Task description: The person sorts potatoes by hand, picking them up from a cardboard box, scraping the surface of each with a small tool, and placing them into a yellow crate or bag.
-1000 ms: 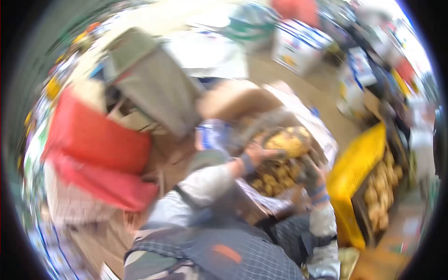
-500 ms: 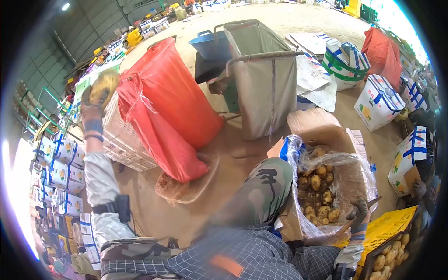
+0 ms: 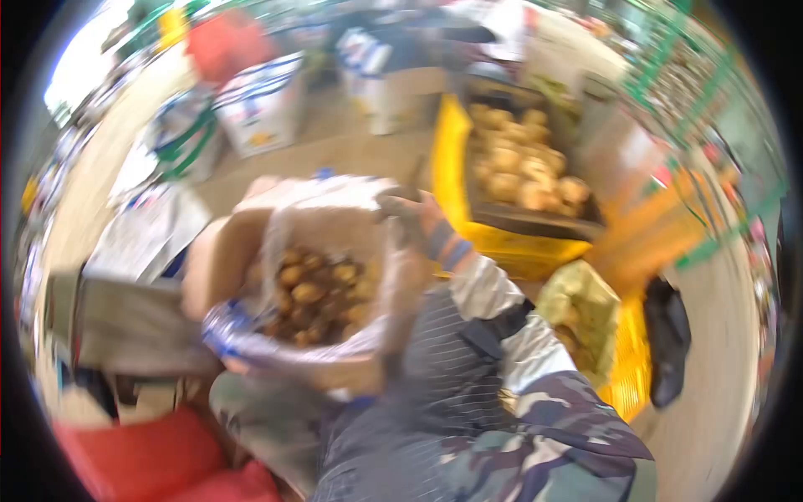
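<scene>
My right hand (image 3: 422,224), in a dark glove with a striped cuff, is at the right rim of an open cardboard box (image 3: 213,268). Motion blur smears its fingers, and I cannot tell whether they grip the rim. Clear plastic lining (image 3: 335,350) drapes over the box edges. Inside lie several brown potatoes (image 3: 308,293). The box stands right by my knee in camouflage trousers (image 3: 259,418). My left hand is out of view.
Beyond my right hand, a yellow crate (image 3: 449,159) stands by a dark-lined container of potatoes (image 3: 535,180). An open yellowish sack (image 3: 590,314) is at the right. White printed cartons (image 3: 263,105) stand behind the box. Red sacking (image 3: 146,456) lies at lower left.
The view has swung to the right, so the box is now left of centre. My left hand, earlier raised with a potato-like lump, has left view. My right hand stays by the box.
</scene>
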A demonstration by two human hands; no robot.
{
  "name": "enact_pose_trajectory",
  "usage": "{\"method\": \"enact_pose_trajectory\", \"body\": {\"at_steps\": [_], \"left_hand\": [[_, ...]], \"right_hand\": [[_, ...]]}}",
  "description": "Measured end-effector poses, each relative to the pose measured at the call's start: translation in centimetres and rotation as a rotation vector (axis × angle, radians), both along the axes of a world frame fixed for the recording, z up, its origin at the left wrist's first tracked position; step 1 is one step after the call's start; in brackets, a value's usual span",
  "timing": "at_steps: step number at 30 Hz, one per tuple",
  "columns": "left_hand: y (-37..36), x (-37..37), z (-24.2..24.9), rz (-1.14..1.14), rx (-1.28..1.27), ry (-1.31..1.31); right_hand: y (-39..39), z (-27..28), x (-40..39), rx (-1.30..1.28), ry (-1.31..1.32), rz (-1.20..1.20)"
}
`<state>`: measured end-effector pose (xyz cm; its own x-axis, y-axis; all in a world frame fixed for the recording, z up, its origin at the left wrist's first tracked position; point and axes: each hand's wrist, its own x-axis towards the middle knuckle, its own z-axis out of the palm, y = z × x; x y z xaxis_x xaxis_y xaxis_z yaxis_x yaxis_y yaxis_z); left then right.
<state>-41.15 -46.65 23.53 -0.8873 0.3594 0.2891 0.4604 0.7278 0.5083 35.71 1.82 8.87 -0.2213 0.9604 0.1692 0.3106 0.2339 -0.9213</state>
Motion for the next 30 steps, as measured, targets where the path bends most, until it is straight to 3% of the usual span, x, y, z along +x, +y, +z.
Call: {"method": "enact_pose_trajectory", "body": {"at_steps": [2, 4, 5, 7, 9, 11, 13, 15, 16, 18, 20, 23, 24, 26, 27, 28, 29, 30], "left_hand": [[5.4, 2.4, -0.8, -0.05, -0.03, 0.027], [8.0, 4.0, -0.7, -0.086, -0.041, 0.047], [9.4, 5.0, -0.7, -0.111, -0.041, 0.054], [10.9, 6.2, -0.5, -0.15, -0.036, 0.063], [12.6, 7.5, -0.3, -0.193, -0.024, 0.073], [13.9, 8.7, 0.2, -0.239, -0.022, 0.081], [14.9, 10.0, 0.7, -0.289, -0.002, 0.091], [15.9, 11.4, 1.4, -0.342, 0.013, 0.095], [16.3, 12.1, 1.7, -0.368, 0.019, 0.097], [17.0, 13.7, 2.2, -0.434, 0.048, 0.086], [18.5, 15.5, 2.5, -0.524, 0.069, 0.065], [22.0, 18.9, 1.8, -0.732, 0.146, -0.048], [23.8, 20.9, 1.0, -0.828, 0.177, -0.126], [28.0, 27.1, -0.3, -0.937, 0.199, -0.346], [30.3, 31.4, -1.9, -0.92, 0.292, -0.411], [32.7, 36.0, -2.0, -1.127, 0.189, -0.183], [34.6, 40.5, -3.7, -1.066, 0.321, -0.637], [35.9, 45.4, -2.6, -1.092, 0.272, -0.939]], "right_hand": [[-1.9, 8.7, 4.8, -0.332, 0.485, -0.077], [-3.2, 12.6, 9.5, -0.212, 0.268, -0.346], [-2.4, 11.5, 13.9, 0.201, 0.026, -0.378], [-3.0, 13.0, 20.5, 0.031, -0.057, -0.726], [-1.9, 11.1, 30.2, -0.011, -0.608, -0.998], [-2.1, 11.5, 35.3, -0.181, -0.757, -1.036], [-0.8, 10.8, 37.5, -0.503, -0.445, -1.012], [0.4, 8.3, 38.7, -0.647, -0.169, -0.949], [1.8, 6.2, 40.4, -0.731, -0.184, -0.921], [4.3, 2.6, 42.4, -0.697, -0.039, -0.939], [3.9, 2.4, 42.8, -0.644, 0.139, -0.882], [0.8, 8.2, 37.9, -0.473, 0.377, -0.854], [0.6, 9.3, 37.5, -0.382, 0.457, -0.729], [0.0, 13.5, 33.2, -0.281, 0.372, -0.647], [-0.4, 14.4, 31.5, -0.227, 0.3, -0.469], [-1.2, 15.2, 28.1, -0.205, 0.272, -0.364], [-2.1, 16.1, 24.7, -0.181, 0.248, -0.259], [-2.7, 16.8, 19.8, -0.26, 0.277, -0.196]]}}
